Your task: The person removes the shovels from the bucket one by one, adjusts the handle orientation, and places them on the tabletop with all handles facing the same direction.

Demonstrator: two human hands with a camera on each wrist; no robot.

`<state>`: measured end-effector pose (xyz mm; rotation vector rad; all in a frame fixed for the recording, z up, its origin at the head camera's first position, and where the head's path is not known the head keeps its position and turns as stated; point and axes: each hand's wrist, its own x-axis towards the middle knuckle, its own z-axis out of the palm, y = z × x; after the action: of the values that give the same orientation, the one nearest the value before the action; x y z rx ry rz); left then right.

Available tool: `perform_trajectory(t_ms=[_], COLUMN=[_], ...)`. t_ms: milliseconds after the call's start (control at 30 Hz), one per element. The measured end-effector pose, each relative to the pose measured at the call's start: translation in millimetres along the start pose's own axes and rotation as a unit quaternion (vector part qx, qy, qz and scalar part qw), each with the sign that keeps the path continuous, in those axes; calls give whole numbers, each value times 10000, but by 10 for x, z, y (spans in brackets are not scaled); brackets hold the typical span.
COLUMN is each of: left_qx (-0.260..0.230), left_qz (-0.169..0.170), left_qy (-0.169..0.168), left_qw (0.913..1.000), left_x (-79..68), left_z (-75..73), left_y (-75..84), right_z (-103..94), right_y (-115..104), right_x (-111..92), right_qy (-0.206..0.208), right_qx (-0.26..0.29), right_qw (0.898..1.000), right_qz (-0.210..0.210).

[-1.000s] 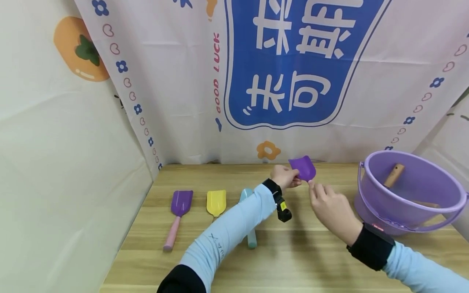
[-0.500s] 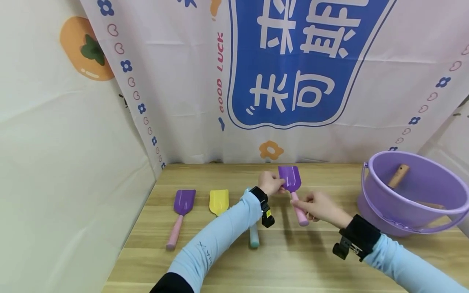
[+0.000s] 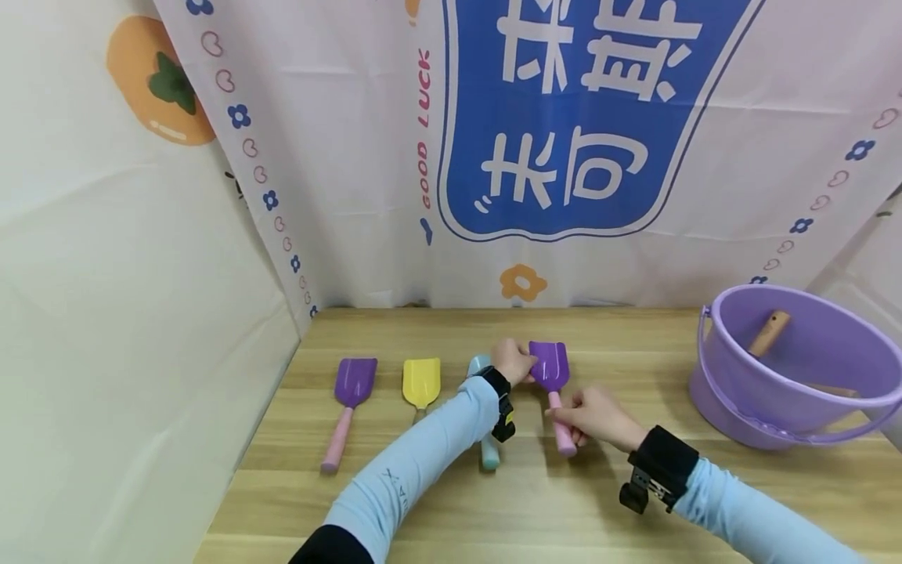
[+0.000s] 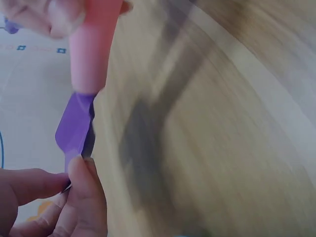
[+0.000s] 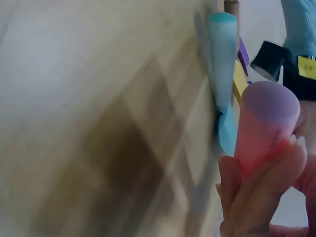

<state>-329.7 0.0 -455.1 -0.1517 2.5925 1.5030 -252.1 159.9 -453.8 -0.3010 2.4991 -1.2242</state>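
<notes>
Both hands hold a toy shovel with a purple blade (image 3: 550, 365) and a pink handle (image 3: 561, 431). My left hand (image 3: 512, 361) pinches the blade's left edge between thumb and fingers. My right hand (image 3: 599, 417) grips the handle from the right. In the left wrist view the shovel (image 4: 74, 123) is raised off the wood, its shadow lying apart from it. To the left, a light blue shovel (image 3: 489, 454) is partly covered by my left forearm. Beyond it lie a yellow shovel (image 3: 421, 381), its handle hidden by the sleeve, and another purple shovel (image 3: 355, 381) with a pink handle.
A purple bucket (image 3: 733, 392) stands on the right of the wooden table (image 3: 606, 517), its handle hanging down in front. Two wooden handles (image 3: 770, 333) show inside it. A printed cloth (image 3: 366, 188) hangs along the table's back edge.
The shovel in both hands has come left and toward me, and down nearer the table. Its pink handle, hidden earlier, now shows. The other shovels and the bucket stay in place.
</notes>
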Motion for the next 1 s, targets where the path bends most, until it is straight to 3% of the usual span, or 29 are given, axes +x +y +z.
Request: perform_trajectory(t_ms=[200, 367, 500, 633, 833, 1000], left_qx=[1299, 2303, 2822, 2881, 2701, 2765], left_qz=[257, 590, 626, 573, 392, 378], left_qy=[133, 131, 41, -62, -166, -305], left_qw=[9911, 9712, 9573, 9559, 9619, 9598], left_x=[44, 59, 96, 114, 88, 46], left_z=[12, 51, 92, 95, 78, 49], left_y=[-73, -67, -59, -17, 17, 19], right_z=[139, 204, 206, 183, 171, 129], right_y=[94, 168, 190, 168, 181, 169], right_x=[39, 52, 45, 30, 18, -15], right_qy=[-67, -37, 8, 47, 43, 3], right_qx=[-146, -191, -199, -251, -296, -367], right_qw=[9999, 9998, 9998, 9997, 9995, 9993], right_qz=[-43, 28, 31, -13, 73, 2])
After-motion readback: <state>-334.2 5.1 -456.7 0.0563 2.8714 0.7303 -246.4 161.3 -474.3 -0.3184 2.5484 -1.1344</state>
